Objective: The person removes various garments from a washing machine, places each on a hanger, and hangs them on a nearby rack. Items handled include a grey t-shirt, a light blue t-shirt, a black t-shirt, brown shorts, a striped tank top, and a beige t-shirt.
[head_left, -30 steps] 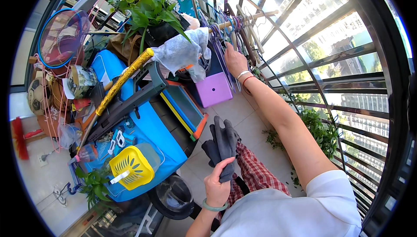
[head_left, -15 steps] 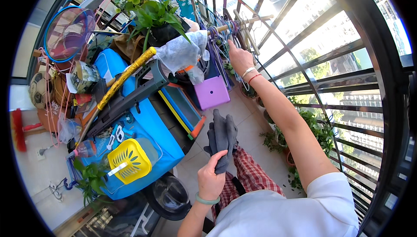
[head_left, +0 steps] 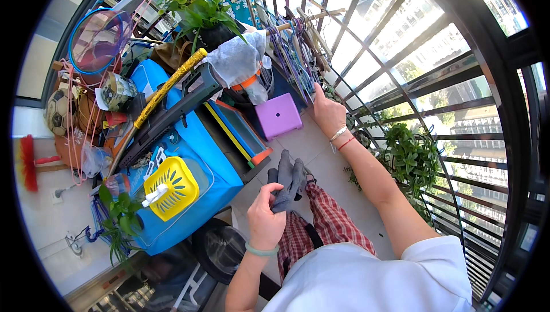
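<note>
My left hand is closed on a pair of dark grey gloves, which stick out past its fingers above my checked trousers. My right arm reaches forward, and my right hand is at the lower end of a bunch of purple and brown clothes hangers. Its fingers are curled, with the index finger stretched toward the hangers. What lies inside the grip is hidden. The hangers hang from a wooden pole, with a grey cloth draped farther left.
A purple stool stands on the tiled floor ahead. To the left, a blue-covered surface carries a yellow basket, a black toy gun and a gold stick. Potted plants line the railing on the right.
My right hand has drawn back toward me from up among the hangers, which now hang differently. My left hand, still holding the gloves, has shifted slightly left and up.
</note>
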A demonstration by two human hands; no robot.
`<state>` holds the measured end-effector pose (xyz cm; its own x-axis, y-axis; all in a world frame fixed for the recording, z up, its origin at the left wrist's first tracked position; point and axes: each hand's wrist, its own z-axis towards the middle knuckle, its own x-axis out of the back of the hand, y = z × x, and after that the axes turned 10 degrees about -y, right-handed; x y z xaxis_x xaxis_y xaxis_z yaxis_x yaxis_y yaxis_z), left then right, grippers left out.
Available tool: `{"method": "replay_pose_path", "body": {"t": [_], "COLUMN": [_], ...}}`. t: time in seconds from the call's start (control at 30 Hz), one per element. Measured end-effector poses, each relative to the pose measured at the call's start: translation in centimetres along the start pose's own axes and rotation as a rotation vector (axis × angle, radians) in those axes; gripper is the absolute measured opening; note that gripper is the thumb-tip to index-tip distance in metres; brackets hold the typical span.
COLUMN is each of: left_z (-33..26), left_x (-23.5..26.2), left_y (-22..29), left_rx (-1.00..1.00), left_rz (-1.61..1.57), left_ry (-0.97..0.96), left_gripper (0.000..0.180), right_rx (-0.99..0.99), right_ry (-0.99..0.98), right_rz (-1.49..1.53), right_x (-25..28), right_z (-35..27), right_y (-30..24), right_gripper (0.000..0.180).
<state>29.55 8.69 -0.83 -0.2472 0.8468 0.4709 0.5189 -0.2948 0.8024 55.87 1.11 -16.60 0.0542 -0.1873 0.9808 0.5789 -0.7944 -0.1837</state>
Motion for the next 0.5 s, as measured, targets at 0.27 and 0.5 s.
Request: {"method": "replay_pose_path", "body": {"t": [0.27,0.5], "left_z": [-5.2,-11.5], "left_x": [3.1,8.8], "left_y": [-2.8,-1.3], "left_rx": [-0.196,-0.014], "left_rz": [0.121,-0.524], "left_ry": [0.023,-0.023], "left_gripper": [0.016,0.020], "right_rx": [-0.129,0.126], "right_ry": [0.201,-0.068], "right_rz": [0.911,1.223], "right_x": [6.3,17.6], "right_z": [-21.8,-32.4], "right_y": [-2.6,-5.1], "right_gripper": [0.041,0.022]}}
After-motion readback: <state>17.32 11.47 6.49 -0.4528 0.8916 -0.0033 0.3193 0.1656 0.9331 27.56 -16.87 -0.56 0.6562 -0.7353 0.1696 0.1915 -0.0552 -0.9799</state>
